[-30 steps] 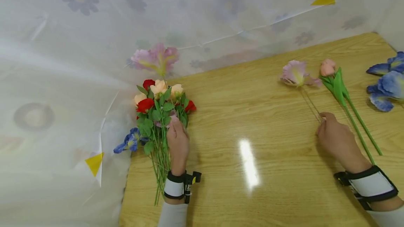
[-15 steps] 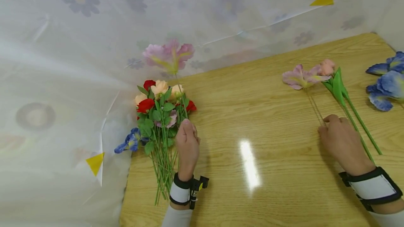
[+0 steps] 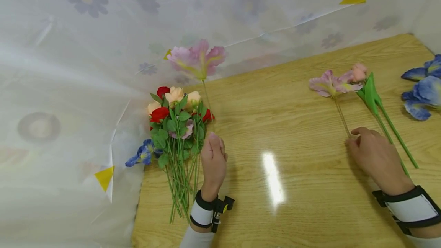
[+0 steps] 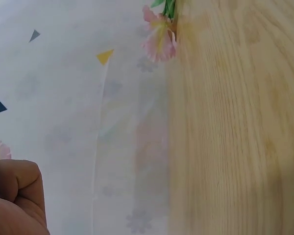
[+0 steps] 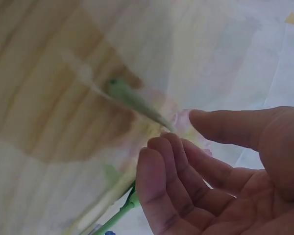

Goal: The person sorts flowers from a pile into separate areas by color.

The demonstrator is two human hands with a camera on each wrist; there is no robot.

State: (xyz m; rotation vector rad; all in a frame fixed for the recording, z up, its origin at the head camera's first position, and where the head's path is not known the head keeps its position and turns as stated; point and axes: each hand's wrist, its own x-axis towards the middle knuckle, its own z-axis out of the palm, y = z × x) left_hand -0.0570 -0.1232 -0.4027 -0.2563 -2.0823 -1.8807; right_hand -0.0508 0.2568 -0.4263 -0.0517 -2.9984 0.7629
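Observation:
My left hand (image 3: 214, 160) holds a pink-purple iris (image 3: 200, 59) upright by its thin stem, just right of a bunch of artificial flowers. In the left wrist view its curled fingers (image 4: 19, 183) show at the lower left corner. That bunch has red roses (image 3: 159, 114), peach roses (image 3: 175, 95), a blue iris (image 3: 142, 154) and a partly hidden pink one. At the right, my right hand (image 3: 375, 158) is at the stem of another pink-purple iris (image 3: 332, 84). The right wrist view shows the blurred stem (image 5: 137, 104) by the fingertips, with the thumb apart from the fingers.
A pink tulip (image 3: 359, 72) with green leaves lies right beside the right-hand iris, its stems passing near my hand. Further right lie blue irises (image 3: 425, 93). All rest on a wooden table (image 3: 258, 125), backed by a pale flower-printed sheet (image 3: 262, 14).
My left hand has drawn the pink iris rightward, away from the bunch. The right-hand iris has tilted toward the tulip and its stem has come down near the table.

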